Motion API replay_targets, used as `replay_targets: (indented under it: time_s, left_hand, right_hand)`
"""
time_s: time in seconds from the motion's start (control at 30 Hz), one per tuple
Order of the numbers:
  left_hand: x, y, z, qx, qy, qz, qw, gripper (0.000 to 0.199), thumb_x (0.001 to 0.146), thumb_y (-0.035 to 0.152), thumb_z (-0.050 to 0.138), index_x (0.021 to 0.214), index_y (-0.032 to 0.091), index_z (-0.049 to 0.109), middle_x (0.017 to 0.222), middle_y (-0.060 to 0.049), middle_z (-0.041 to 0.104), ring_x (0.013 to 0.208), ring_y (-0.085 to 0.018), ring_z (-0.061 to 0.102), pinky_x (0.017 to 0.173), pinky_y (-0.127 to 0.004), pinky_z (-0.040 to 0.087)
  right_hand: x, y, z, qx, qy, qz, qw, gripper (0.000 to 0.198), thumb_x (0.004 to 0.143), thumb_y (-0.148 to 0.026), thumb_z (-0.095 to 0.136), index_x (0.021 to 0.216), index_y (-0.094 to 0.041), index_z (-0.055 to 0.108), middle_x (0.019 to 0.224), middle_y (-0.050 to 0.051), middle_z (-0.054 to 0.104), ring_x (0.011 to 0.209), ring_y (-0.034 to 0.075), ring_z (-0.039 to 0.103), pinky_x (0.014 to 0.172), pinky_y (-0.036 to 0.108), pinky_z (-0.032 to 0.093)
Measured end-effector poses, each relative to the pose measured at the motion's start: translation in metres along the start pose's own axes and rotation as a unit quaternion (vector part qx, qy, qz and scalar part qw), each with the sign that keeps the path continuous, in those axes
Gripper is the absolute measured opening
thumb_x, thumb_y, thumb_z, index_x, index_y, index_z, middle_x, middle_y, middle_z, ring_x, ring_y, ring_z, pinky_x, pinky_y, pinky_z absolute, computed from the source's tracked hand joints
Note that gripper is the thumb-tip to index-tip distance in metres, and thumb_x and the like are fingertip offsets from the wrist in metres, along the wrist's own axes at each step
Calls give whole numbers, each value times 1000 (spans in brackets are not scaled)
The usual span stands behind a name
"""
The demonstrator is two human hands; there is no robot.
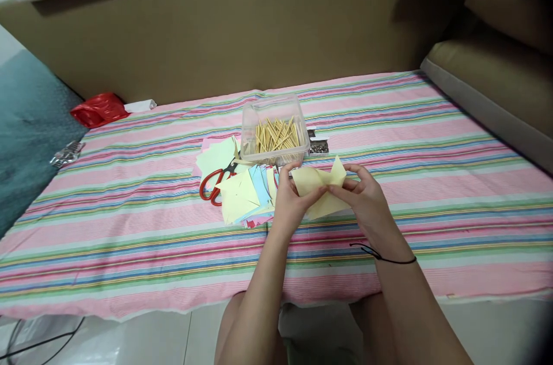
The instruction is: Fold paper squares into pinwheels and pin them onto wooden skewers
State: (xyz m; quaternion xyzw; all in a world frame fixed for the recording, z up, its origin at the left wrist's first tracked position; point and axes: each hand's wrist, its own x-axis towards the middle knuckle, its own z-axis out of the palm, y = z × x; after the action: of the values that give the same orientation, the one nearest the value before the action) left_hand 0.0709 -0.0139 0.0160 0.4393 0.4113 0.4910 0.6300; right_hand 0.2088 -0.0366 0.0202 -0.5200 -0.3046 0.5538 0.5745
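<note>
Between my two hands is a sheet of pale yellow paper (311, 179), bent upward with a pointed corner standing up on the right. My left hand (294, 198) pinches its left part, thumb toward the middle. From the other side my right hand (360, 192) grips the paper, its thumb close to the left thumb. Just left of my hands lies a pile of cut coloured paper pieces (239, 197). Red-handled scissors (211, 185) rest on paper there, their blades partly covered. Behind the hands stands a clear plastic box (276, 105) holding many thin wooden sticks (277, 136).
A striped cloth (142, 204) covers the surface. Light green and pink sheets (216, 156) lie left of the box, a small dark patterned item (319, 147) right of it. A red plastic bag (101, 110) and a clear crinkled wrapper (68, 154) sit far left; cushions (496, 74) stand right.
</note>
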Motion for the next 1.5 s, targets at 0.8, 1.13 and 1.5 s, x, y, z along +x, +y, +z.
replay_targets:
  time_s: [0.8,1.13,1.5]
  left_hand:
    - [1,-4,-1,38,60,5,997,58,61,29,79,105,25,41,70,3,64,59,-16,62,53,-25,47]
    - [5,4,-4,-71,79,22,994,30,71,36,71,92,21,55,79,0,65,71,-11,62,68,-24,48]
    - [3,4,-4,-45,16,55,997,30,65,23,77,87,19,57,73,3,58,71,-9,57,71,-21,46]
  right_hand:
    - [-2,4,4,-32,8,-8,999,69,56,-35,83,113,-27,45,77,1,74,71,24,68,62,34,53]
    - [2,1,-2,21,80,13,997,77,48,-33,86,113,-24,45,81,1,72,66,19,66,56,29,52]
    - [1,1,1,-4,86,-8,996,75,50,-34,85,112,-25,44,79,1,72,69,23,67,61,35,54]
